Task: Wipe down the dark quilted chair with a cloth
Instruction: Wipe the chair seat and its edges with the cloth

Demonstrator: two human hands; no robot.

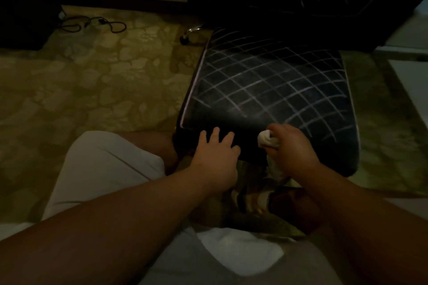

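Your left hand (216,152) lies flat, fingers spread, on the front edge of the dark quilted chair (266,90) seat. Your right hand (294,148) clenches a white cloth (266,139) against that edge, just beside.

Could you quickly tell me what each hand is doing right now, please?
Left hand: open, fingers spread, resting on the front edge of the chair seat.
Right hand: closed around a bunched white cloth, holding it against the seat.
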